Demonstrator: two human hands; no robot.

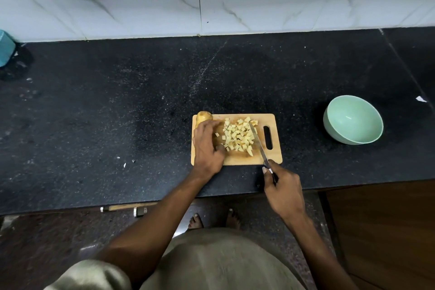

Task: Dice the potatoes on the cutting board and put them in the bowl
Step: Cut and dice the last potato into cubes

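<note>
While the right hand (281,186) grips the knife (259,143), the left hand (207,146), fingers relaxed, half-hides a whole potato (203,117).

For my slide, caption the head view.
Right hand holds knife beside diced potato on board; bowl empty.

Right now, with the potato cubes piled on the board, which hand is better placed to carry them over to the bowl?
Probably the right hand. It is on the side of the green bowl, and its knife already lies against the diced potato. The left hand rests on the cutting board's far side from it.
</note>
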